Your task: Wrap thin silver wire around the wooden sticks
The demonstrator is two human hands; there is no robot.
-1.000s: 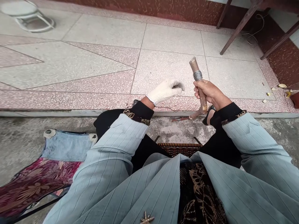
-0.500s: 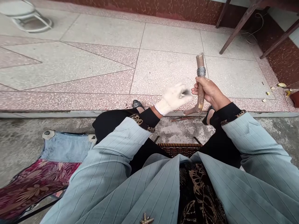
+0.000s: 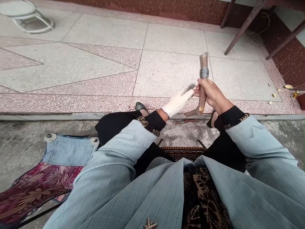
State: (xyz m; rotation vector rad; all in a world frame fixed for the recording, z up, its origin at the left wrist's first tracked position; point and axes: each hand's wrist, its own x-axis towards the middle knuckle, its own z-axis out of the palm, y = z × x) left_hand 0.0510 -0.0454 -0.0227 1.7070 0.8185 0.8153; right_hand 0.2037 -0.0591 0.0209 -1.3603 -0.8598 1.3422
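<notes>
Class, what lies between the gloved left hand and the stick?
In the head view, fingertips of the bare right hand lie between the gloved left hand and the stick, with faint thin strands just above. Whether the hands touch is unclear.

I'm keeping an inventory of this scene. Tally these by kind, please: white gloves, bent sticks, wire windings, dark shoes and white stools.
White gloves: 1, on the left hand
Bent sticks: 1, in the right hand
Wire windings: 1, around the stick
Dark shoes: 2, partly hidden
White stools: 1, partly out of frame
Total: 6
</notes>
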